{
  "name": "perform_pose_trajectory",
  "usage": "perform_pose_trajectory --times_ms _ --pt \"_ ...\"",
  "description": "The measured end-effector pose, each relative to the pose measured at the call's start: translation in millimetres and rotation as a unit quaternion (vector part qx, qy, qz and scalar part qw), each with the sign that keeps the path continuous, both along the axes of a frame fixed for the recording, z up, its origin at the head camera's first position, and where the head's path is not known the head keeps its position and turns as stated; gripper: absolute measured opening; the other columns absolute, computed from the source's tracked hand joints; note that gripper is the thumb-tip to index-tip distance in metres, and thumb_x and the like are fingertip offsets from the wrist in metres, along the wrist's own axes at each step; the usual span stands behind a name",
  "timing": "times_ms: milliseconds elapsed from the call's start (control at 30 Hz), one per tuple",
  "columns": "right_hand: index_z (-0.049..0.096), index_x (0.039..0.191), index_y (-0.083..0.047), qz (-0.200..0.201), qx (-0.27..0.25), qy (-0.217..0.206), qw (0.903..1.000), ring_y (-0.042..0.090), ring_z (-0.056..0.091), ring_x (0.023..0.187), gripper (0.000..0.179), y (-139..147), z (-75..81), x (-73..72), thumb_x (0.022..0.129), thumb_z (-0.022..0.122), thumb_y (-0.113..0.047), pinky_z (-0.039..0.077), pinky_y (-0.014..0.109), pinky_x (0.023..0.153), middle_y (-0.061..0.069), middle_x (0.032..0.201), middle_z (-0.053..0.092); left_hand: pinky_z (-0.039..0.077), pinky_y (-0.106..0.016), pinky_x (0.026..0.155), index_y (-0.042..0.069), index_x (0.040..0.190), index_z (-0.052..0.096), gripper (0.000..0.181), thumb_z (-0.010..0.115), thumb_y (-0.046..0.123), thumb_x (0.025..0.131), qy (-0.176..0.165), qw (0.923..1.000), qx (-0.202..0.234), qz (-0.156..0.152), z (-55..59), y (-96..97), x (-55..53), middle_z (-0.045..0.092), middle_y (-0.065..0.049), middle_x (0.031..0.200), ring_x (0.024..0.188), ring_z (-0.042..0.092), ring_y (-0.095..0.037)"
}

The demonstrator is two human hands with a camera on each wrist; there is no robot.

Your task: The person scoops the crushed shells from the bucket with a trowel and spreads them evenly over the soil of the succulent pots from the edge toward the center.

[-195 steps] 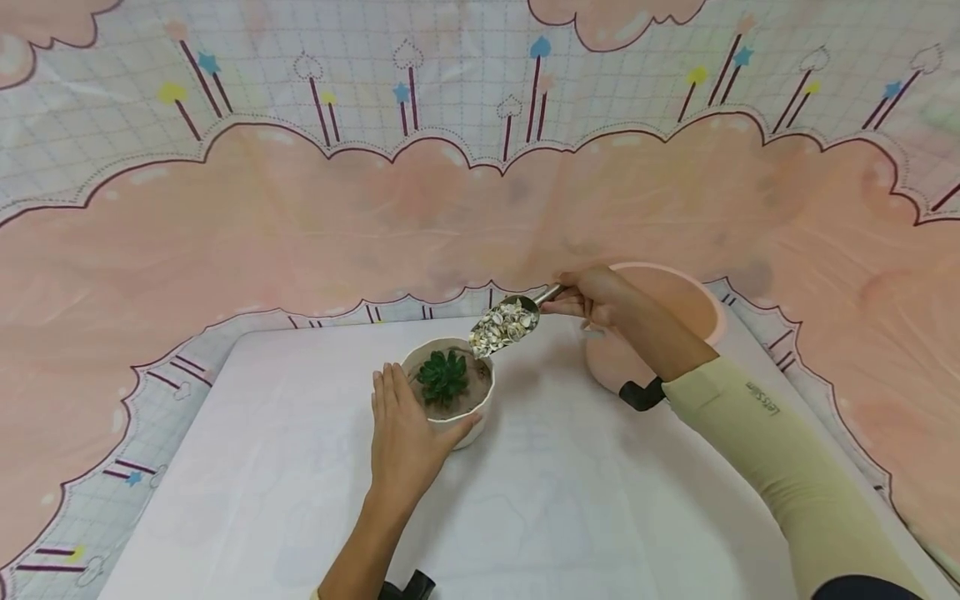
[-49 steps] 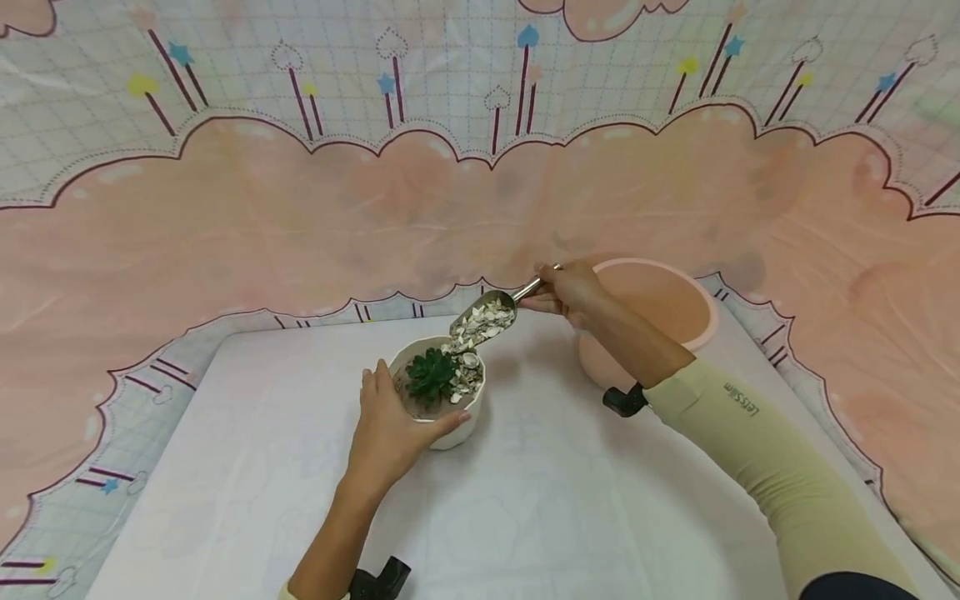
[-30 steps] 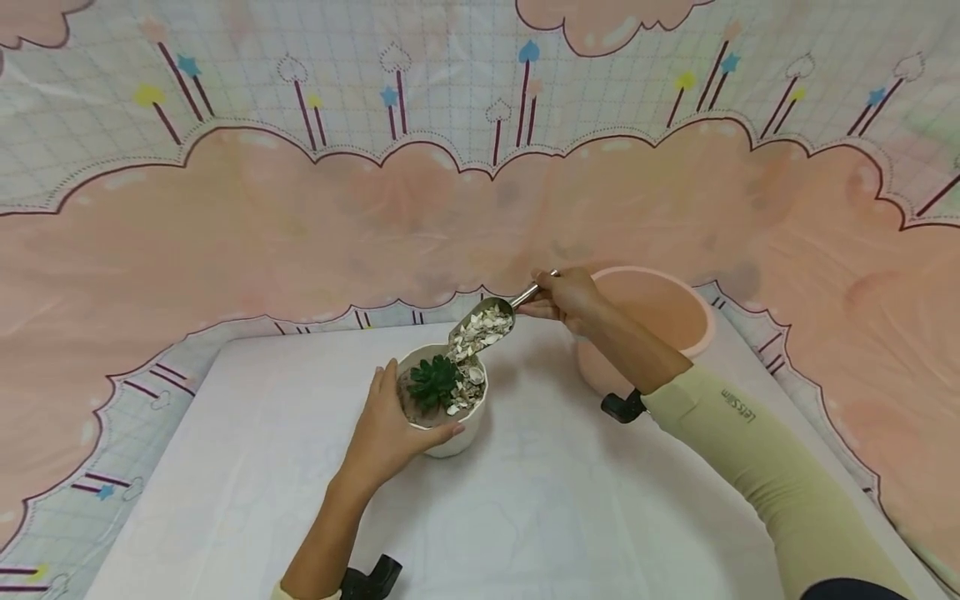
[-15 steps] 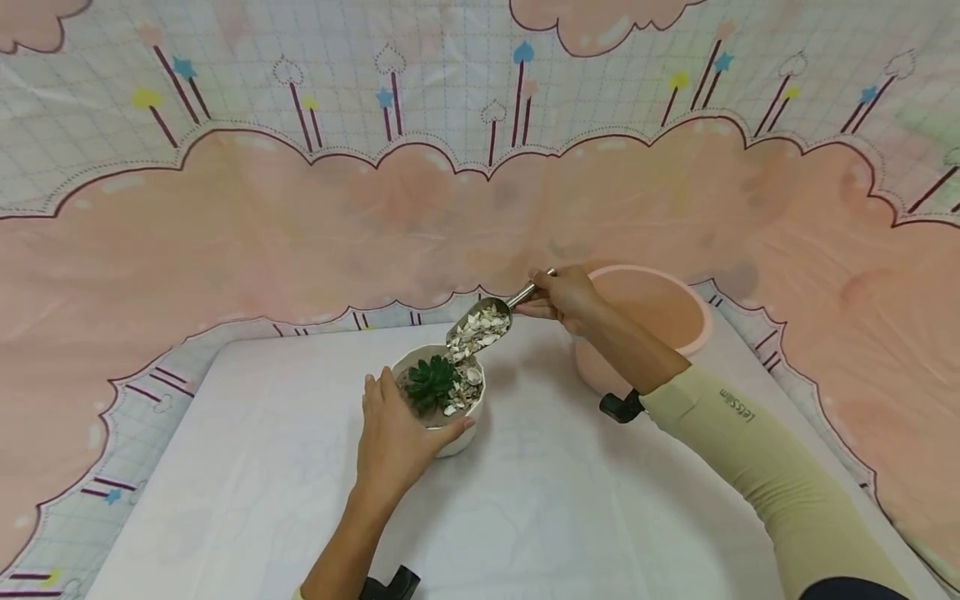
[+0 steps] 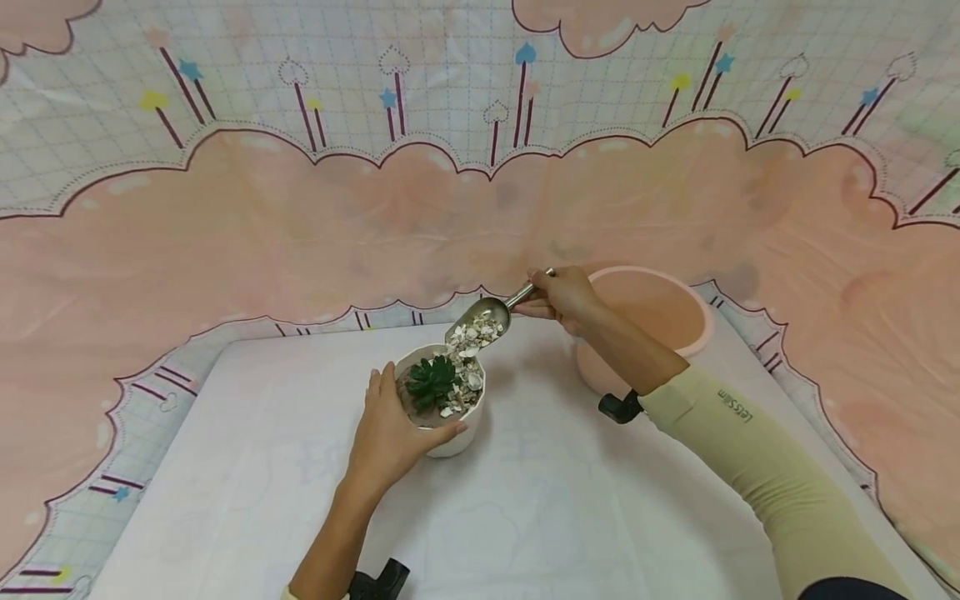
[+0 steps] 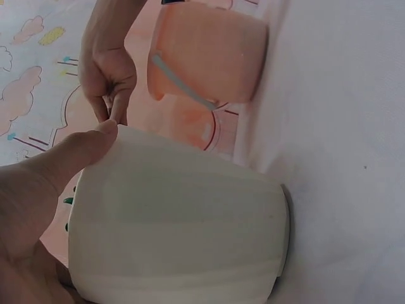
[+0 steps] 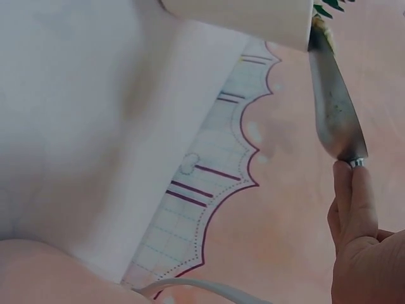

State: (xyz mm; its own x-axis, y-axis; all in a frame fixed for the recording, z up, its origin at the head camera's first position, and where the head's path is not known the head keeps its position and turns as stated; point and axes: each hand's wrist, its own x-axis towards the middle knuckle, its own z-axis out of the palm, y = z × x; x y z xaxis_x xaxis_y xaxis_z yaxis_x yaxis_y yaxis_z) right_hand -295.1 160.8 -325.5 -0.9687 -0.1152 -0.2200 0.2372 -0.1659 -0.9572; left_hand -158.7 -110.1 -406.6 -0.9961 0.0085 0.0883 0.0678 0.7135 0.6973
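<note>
Far left, patterned cloth (image 5: pixel 90 292), peach with a scalloped dark edge, running behind and around a white table (image 5: pixel 225 500). Pale grid above the peach, printed with stars and hearts on sticks.

Left hand (image 5: pixel 390 437) next, coming in from the near edge, a black mount (image 5: pixel 382 581) at the wrist. It grips the pot: fingers round the left side, thumb along the near rim. The left wrist view shows the thumb tip on the rim.

Pot (image 5: pixel 453 442): white, wavy-rimmed, standing on the table, mouth up. Inside, a green plant (image 5: pixel 431 382) sits left of centre in greyish soil (image 5: pixel 410 410). Pale chips (image 5: pixel 471 382) cover the right part, up against the plant.

Scoop (image 5: pixel 492 310) at the pot's far right edge, metal, slanting down toward the plant. More chips lie in its bowl and run over the lip to those in the pot. In the right wrist view the tip overlaps the rim; whether the two touch, I cannot tell.

Right hand (image 5: pixel 566 300) holds the scoop's handle in its fingers, the handle's end poking out past them.

Bucket (image 5: pixel 705 333) behind the right forearm, peach, on the table; grey handle (image 6: pixel 183 82) seen in the left wrist view. Black piece (image 5: pixel 621 408) under the right wrist. Far right, a pale green sleeve (image 5: pixel 772 475), lettered, dark at the elbow end.
</note>
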Motion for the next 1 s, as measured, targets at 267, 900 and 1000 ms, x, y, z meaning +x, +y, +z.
perform_pose_trajectory --times_ms 267,900,1000 --pt "0.053 0.123 0.015 -0.005 -0.002 -0.003 1.0 0.023 0.077 0.067 0.033 0 -0.8 2.4 0.114 0.048 -0.017 0.061 0.03 0.076 0.017 0.083 0.07 0.023 -0.067 0.119 -0.015 0.161 0.009 0.143 0.09 0.063 0.073 -0.012 0.9991 -0.015 0.037 5.2 11.8 8.7 0.007 -0.04 0.166 0.155 0.002 -0.054" --pt "0.057 0.112 0.008 -0.014 -0.005 0.0 0.9999 0.02 0.076 0.065 0.027 -3 -3.2 2.2 0.114 0.049 -0.018 0.061 0.028 0.074 0.016 0.082 0.071 0.028 -0.065 0.118 -0.008 0.164 0.011 0.135 0.094 0.051 0.075 -0.012 0.9974 0.035 -0.062 1.5 -13.3 -8.1 0.011 -0.033 0.169 0.156 0.01 -0.05" --pt "0.057 0.112 0.009 -0.015 -0.003 0.002 0.9999 0.02 0.077 0.066 0.029 -3 -3.9 2.2 0.114 0.049 -0.018 0.061 0.028 0.074 0.016 0.082 0.071 0.027 -0.067 0.118 -0.008 0.165 0.006 0.138 0.092 0.054 0.076 -0.027 0.9984 0.035 -0.035 6.6 -6.4 -0.8 0.004 -0.034 0.169 0.156 0.007 -0.051"
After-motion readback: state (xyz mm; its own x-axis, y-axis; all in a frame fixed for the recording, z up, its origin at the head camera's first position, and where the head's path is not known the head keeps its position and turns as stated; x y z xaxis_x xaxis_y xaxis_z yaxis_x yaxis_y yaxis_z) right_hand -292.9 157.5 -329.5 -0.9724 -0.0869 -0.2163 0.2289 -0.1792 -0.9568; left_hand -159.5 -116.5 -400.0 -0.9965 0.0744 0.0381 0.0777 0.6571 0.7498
